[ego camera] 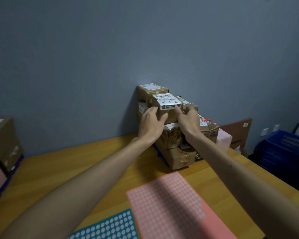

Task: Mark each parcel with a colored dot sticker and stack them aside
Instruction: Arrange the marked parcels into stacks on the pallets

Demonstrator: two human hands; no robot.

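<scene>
Brown cardboard parcel sits at top of parcel stack, far side of wooden table, by wall. Left hand grips parcel's left side, right hand its right side; parcel clamped between them. White shipping label wraps top and front: barcode, handwritten digits.

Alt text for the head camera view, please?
A person's left hand and right hand hold a labelled parcel atop a parcel stack against a grey wall. On the table lie a pink sticker sheet and a blue sticker sheet.
</scene>
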